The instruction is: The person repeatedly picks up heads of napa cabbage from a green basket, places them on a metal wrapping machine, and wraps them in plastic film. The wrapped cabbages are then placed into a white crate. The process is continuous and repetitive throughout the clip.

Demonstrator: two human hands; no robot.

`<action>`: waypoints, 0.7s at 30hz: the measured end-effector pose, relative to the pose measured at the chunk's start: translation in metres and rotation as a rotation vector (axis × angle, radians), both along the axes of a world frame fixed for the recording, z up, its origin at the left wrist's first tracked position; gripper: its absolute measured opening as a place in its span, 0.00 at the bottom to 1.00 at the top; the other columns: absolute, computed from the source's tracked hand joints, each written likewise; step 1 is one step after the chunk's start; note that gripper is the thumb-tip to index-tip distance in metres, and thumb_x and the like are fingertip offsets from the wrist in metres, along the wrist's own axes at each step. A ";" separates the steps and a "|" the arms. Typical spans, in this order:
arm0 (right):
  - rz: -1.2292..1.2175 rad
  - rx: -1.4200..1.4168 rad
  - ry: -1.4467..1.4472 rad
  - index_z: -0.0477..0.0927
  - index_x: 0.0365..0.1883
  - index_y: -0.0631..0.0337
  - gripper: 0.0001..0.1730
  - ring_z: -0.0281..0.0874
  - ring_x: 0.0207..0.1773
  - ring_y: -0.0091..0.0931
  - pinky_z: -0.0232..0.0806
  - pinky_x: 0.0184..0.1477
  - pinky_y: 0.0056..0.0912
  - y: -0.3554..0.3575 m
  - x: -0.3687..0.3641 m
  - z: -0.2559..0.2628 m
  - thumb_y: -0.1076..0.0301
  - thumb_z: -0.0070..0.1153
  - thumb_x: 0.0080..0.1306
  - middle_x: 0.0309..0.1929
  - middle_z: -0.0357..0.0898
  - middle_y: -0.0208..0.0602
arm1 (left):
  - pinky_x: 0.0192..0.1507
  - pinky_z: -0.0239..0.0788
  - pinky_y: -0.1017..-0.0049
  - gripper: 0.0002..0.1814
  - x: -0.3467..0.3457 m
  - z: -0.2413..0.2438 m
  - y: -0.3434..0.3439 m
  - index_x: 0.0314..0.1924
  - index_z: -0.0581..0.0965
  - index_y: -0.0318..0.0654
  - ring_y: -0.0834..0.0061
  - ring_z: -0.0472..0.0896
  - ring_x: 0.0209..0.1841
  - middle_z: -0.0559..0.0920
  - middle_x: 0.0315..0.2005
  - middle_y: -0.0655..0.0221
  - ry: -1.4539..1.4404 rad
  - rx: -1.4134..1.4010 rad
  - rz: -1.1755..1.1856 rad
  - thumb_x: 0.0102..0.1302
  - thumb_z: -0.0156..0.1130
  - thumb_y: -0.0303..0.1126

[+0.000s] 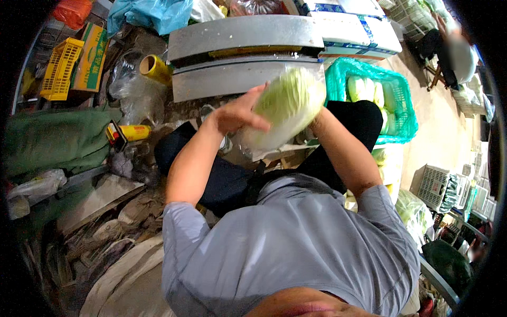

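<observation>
A pale green napa cabbage [291,101], in clear plastic film, is held up tilted above my lap. It looks blurred. My left hand [242,113] grips its left side, with the thumb lying across the lower front. On the opposite side is my right hand [320,117], its fingers mostly hidden behind the cabbage. Just beyond stands a grey metal stand [245,77] with two slanted panels. To the right, more napa cabbages [364,89] lie in a crate lined with green plastic [412,107].
A yellow film roll [156,69], a yellow-and-red can [134,132] and a yellow crate [61,69] lie to the left. White foam boxes [352,33] stand at the back. Another person [459,59] sits at the upper right, and white crates [433,186] stand at the right.
</observation>
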State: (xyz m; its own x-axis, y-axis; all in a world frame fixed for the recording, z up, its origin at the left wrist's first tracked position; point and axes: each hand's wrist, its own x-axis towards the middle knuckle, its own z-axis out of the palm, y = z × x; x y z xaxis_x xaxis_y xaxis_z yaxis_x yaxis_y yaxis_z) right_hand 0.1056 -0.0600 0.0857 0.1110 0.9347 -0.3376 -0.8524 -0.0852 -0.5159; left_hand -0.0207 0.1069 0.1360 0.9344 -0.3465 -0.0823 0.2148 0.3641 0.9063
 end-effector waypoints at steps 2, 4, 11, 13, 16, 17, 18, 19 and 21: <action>-0.268 -0.179 -0.116 0.71 0.69 0.62 0.31 0.79 0.63 0.37 0.75 0.62 0.47 -0.001 -0.004 0.016 0.48 0.51 0.77 0.63 0.78 0.47 | 0.63 0.71 0.67 0.47 0.002 -0.005 0.007 0.70 0.69 0.34 0.69 0.79 0.58 0.79 0.59 0.62 0.130 -0.104 0.040 0.51 0.77 0.43; -0.443 -0.319 -0.366 0.75 0.65 0.61 0.29 0.77 0.65 0.37 0.71 0.66 0.49 0.007 0.002 0.027 0.47 0.42 0.81 0.60 0.81 0.43 | 0.60 0.74 0.65 0.45 0.011 -0.007 0.009 0.68 0.69 0.33 0.68 0.81 0.57 0.80 0.58 0.61 0.102 -0.208 0.195 0.54 0.76 0.46; -0.509 -0.252 -0.243 0.77 0.55 0.53 0.47 0.75 0.58 0.32 0.66 0.61 0.40 -0.012 -0.032 0.044 0.18 0.32 0.70 0.53 0.80 0.36 | 0.68 0.68 0.57 0.51 0.033 0.002 0.021 0.72 0.64 0.38 0.62 0.75 0.65 0.77 0.62 0.62 -0.013 -0.556 0.729 0.56 0.79 0.53; -0.548 -0.212 -0.201 0.76 0.56 0.55 0.46 0.75 0.60 0.32 0.66 0.61 0.40 -0.006 -0.033 0.049 0.19 0.36 0.69 0.52 0.79 0.36 | 0.70 0.65 0.56 0.51 0.036 0.000 0.021 0.73 0.63 0.39 0.62 0.74 0.67 0.76 0.64 0.63 -0.045 -0.555 0.761 0.57 0.78 0.53; -0.618 -0.157 -0.154 0.77 0.50 0.54 0.32 0.76 0.51 0.25 0.68 0.54 0.34 0.012 -0.026 0.054 0.31 0.49 0.74 0.48 0.79 0.30 | 0.71 0.64 0.57 0.49 0.036 -0.001 0.023 0.73 0.63 0.39 0.63 0.73 0.67 0.75 0.65 0.65 -0.120 -0.472 0.766 0.59 0.76 0.52; -0.687 -0.182 -0.228 0.78 0.49 0.53 0.29 0.76 0.49 0.24 0.68 0.53 0.33 0.019 -0.023 0.052 0.35 0.51 0.74 0.45 0.79 0.28 | 0.70 0.65 0.59 0.48 0.037 0.000 0.024 0.72 0.64 0.38 0.64 0.74 0.66 0.76 0.63 0.65 -0.173 -0.437 0.772 0.59 0.77 0.50; -0.749 -0.210 -0.304 0.78 0.47 0.53 0.25 0.76 0.47 0.23 0.68 0.52 0.32 0.026 -0.020 0.050 0.39 0.53 0.75 0.43 0.79 0.27 | 0.69 0.66 0.61 0.47 0.036 0.000 0.024 0.71 0.65 0.38 0.66 0.75 0.65 0.77 0.61 0.66 -0.226 -0.405 0.783 0.59 0.78 0.47; -0.811 -0.237 -0.381 0.79 0.45 0.52 0.21 0.76 0.45 0.22 0.68 0.51 0.31 0.031 -0.018 0.051 0.43 0.55 0.76 0.41 0.79 0.26 | 0.69 0.66 0.61 0.46 0.035 0.001 0.023 0.71 0.65 0.38 0.67 0.75 0.64 0.77 0.61 0.66 -0.236 -0.385 0.799 0.59 0.79 0.46; -0.937 -0.223 -0.354 0.79 0.41 0.53 0.11 0.76 0.41 0.19 0.68 0.46 0.29 0.034 -0.012 0.052 0.55 0.59 0.76 0.37 0.79 0.21 | 0.68 0.67 0.63 0.45 0.032 0.000 0.022 0.70 0.66 0.39 0.68 0.75 0.64 0.77 0.61 0.67 -0.249 -0.347 0.834 0.58 0.79 0.44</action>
